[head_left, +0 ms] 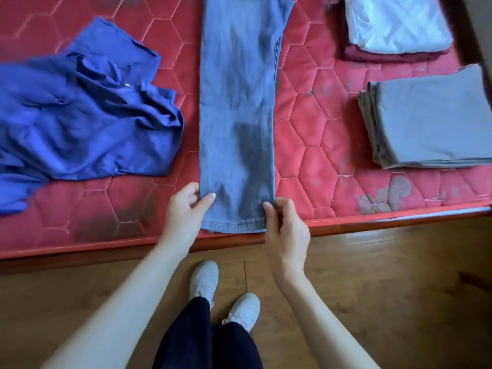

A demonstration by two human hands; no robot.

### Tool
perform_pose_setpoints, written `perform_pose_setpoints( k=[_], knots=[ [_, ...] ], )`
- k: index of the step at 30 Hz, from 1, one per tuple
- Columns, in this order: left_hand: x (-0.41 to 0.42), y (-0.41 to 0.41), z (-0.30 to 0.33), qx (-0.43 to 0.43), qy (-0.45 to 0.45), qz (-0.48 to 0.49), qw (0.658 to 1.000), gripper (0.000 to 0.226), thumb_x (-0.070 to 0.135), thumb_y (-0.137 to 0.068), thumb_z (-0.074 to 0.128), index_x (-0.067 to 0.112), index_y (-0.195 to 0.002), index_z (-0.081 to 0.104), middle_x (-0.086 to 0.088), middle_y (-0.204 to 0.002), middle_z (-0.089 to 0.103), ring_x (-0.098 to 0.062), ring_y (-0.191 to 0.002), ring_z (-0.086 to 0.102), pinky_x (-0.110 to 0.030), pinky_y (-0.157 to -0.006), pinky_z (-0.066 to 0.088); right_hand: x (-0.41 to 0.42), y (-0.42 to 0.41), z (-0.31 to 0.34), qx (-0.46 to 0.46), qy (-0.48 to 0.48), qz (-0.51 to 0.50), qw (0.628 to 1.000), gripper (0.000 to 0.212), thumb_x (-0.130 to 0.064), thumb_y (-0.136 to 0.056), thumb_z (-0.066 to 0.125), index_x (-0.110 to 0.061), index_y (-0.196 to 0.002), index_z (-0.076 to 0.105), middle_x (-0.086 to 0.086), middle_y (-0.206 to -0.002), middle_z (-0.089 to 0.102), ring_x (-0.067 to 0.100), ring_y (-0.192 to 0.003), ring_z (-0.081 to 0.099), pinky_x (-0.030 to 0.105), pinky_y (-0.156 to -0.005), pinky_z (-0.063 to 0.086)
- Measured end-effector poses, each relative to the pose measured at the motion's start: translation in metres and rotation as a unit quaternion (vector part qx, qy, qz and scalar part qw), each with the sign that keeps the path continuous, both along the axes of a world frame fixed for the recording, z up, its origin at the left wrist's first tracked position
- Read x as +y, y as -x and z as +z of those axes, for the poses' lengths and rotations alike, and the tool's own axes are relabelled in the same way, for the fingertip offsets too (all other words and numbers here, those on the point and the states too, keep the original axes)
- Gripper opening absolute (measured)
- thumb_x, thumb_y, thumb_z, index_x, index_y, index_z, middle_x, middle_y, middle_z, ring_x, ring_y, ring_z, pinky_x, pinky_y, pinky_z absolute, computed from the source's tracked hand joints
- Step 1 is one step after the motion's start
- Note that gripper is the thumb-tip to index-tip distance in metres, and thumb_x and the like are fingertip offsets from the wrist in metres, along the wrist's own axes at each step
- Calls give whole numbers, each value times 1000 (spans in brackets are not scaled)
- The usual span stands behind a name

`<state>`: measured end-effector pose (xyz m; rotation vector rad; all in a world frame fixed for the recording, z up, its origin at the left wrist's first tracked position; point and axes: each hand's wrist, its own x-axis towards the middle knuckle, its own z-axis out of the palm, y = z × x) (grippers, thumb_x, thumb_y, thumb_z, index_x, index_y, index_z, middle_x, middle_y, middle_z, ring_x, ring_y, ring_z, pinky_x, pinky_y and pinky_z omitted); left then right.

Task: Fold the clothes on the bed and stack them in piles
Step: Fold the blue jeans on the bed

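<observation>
Lying lengthwise down the middle of the red quilted mattress [306, 145], a long grey-blue garment folded into a narrow strip [237, 115] is held at its near hem; its far end is cut off by the top of the frame. The left hem corner is pinched between thumb and curled fingers of the left hand [186, 206], and the right corner is pinched by the right hand [286, 225], whose fingertips are partly hidden behind the cloth. A crumpled royal-blue shirt [85, 121] is spread to the left, cropped at the edge. Two folded piles are seen at right: a grey stack [431, 121] and a pale blue piece on maroon cloth [394, 25], both partly cut off.
</observation>
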<state>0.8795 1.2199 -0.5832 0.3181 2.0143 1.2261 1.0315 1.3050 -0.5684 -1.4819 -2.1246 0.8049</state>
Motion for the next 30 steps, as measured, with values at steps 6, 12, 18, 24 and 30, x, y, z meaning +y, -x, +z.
perform_pose_setpoints(
  k=[6, 12, 18, 24, 30],
  knots=[
    [-10, -14, -10, -31, 154, -17, 987, 6, 5, -88, 64, 2, -93, 65, -14, -92, 72, -28, -89, 67, -37, -82, 51, -6, -10, -10, -121, 228, -23, 966, 20, -29, -97, 54, -12, -103, 63, 7, -96, 70, 30, -94, 62, 30, -67, 32],
    [8, 3, 40, -9, -103, 3, 995, 12, 17, -86, 66, 29, -89, 67, 4, -86, 75, -8, -82, 70, -13, -68, 51, 16, -3, 37, 75, -72, -24, 994, 13, -29, -95, 55, -17, -95, 61, -10, -77, 62, 6, -66, 53, 18, -61, 35],
    [-15, -27, -20, 6, 153, -4, 988, 17, 7, -91, 58, 10, -107, 63, -7, -99, 71, -26, -95, 65, -40, -90, 51, -8, -32, -24, -135, 265, -33, 954, 22, -29, -98, 50, -13, -105, 64, 10, -94, 71, 33, -94, 61, 36, -77, 44],
    [-27, -1, -34, 279, 147, -144, 938, 36, -6, -86, 54, 9, -119, 57, -6, -116, 61, -27, -101, 60, -42, -87, 50, 23, -49, -37, -137, 41, 37, 989, 22, -14, -92, 59, -16, -113, 62, 0, -103, 65, 23, -98, 59, 31, -68, 41],
    [-7, 48, -40, 489, 84, -393, 774, 52, -6, -74, 71, 3, -124, 59, -17, -126, 56, -36, -115, 55, -48, -93, 50, 86, -34, -46, -214, -117, 312, 918, 56, 0, -74, 72, -11, -127, 62, 16, -119, 61, 35, -108, 59, 41, -63, 57]
  ],
)
